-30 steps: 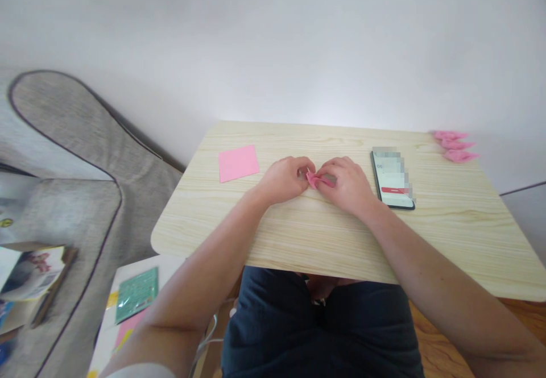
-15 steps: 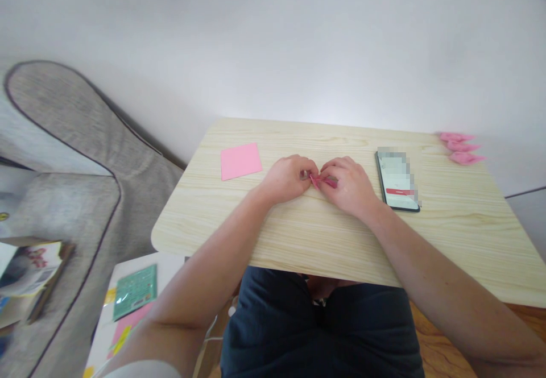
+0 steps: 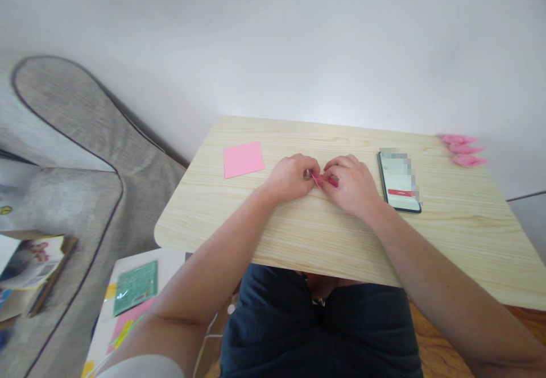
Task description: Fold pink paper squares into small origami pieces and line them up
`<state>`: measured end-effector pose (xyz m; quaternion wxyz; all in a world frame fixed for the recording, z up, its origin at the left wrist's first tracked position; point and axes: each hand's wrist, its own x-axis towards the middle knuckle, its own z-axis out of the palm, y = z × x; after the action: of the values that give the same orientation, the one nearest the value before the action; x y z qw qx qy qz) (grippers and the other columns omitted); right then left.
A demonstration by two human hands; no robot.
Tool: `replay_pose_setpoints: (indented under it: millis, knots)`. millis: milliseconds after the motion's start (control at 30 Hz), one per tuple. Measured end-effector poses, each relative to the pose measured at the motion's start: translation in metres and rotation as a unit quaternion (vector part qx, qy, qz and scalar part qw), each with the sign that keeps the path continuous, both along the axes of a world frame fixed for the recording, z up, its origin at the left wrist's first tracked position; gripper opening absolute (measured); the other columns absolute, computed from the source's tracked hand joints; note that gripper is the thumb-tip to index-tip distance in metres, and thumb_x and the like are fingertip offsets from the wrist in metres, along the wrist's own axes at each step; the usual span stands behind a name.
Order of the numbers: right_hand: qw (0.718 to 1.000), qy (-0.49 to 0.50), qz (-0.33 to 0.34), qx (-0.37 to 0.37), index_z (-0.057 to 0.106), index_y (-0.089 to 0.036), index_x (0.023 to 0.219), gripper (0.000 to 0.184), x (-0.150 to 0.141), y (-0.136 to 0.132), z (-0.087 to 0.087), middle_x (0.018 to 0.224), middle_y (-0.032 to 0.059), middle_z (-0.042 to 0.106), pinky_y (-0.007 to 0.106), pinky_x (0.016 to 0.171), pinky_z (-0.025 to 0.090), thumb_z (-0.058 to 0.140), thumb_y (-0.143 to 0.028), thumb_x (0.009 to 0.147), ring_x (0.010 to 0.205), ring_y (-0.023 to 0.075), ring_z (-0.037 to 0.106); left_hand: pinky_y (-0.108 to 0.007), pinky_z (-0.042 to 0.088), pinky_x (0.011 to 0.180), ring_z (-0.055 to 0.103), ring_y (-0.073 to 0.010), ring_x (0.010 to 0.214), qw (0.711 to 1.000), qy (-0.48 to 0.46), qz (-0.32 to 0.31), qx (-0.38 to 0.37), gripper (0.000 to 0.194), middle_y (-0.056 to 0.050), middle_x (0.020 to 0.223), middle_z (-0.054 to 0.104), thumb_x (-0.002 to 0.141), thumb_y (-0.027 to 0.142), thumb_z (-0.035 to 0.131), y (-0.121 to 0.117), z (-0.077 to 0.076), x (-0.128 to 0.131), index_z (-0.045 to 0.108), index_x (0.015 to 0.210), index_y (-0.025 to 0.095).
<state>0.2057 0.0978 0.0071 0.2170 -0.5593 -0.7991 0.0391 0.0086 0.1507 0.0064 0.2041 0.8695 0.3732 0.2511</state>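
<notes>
Pale wooden table (image 3: 298, 236) by a white wall (image 3: 298, 42), with two hands at a small folded pink paper

Near the middle of the table, the folded pink paper (image 3: 319, 181) is between the two hands, and the fingers cover a part of it. The left hand (image 3: 294, 178) is closed on its left end, with the thumb and the first finger bent together in a pinch. The right hand (image 3: 352, 186) is also closed on the paper, gripping its right part between the thumb and fingers. How the folds go inside the fingers, I cannot tell, because the piece is small and partly hidden.

On the left part of the table lies a flat pink sheet (image 3: 243, 160), well apart from the left hand. To the right of the right hand lies a phone (image 3: 398, 187), with its screen up and a red bar on the screen; some part of it is blurred. Near the far right corner are three folded pink pieces (image 3: 467, 150), placed close together in a row.

Left of the table is a grey sofa (image 3: 136, 202), and some printed items (image 3: 36, 264) are on it. Lower down, beside the sofa, a green packet (image 3: 136, 288) lies on a white surface (image 3: 170, 260). Dark trousers (image 3: 273, 321) are seen below the near edge of the table.
</notes>
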Motion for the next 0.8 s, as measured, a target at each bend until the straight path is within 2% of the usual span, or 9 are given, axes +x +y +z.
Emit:
replay_pose_setpoints:
  millis: [267,667,800]
  knots:
    - [1.0,0.007,0.018,-0.018,0.078,-0.023,0.088,0.012,0.0,-0.0009,-0.0005,0.114,0.008,0.075,0.046,0.091,0.048,0.067,-0.026,0.092,0.107,0.03,0.06,-0.033,0.05,0.077,0.065,-0.0211,0.084,1.0,0.007,-0.006,0.021,0.012,-0.003,0.084,0.072,0.081,0.019,0.063,-0.0009,-0.0005,0.0009,0.073,0.086,0.022]
    - [0.999,-0.012,0.026,-0.022,0.08,-0.025,0.091,0.015,0.0019,-0.0024,0.0039,0.114,0.0077,0.076,0.048,0.094,0.047,0.066,-0.029,0.093,0.11,0.0318,0.06,-0.033,0.051,0.078,0.065,-0.0204,0.085,1.0,-0.013,-0.016,0.005,0.011,-0.003,0.084,0.071,0.079,0.017,0.063,-0.0007,-0.0018,0.0012,0.073,0.083,0.022]
    - [0.998,0.059,0.023,-0.029,0.079,-0.026,0.098,0.015,0.0093,-0.0021,0.0043,0.113,0.0068,0.077,0.047,0.096,0.049,0.069,-0.035,0.091,0.11,0.0304,0.064,-0.032,0.051,0.078,0.063,-0.019,0.084,0.999,-0.046,-0.014,-0.008,0.007,-0.002,0.083,0.07,0.079,0.019,0.065,0.0017,-0.0024,-0.0006,0.071,0.081,0.021]
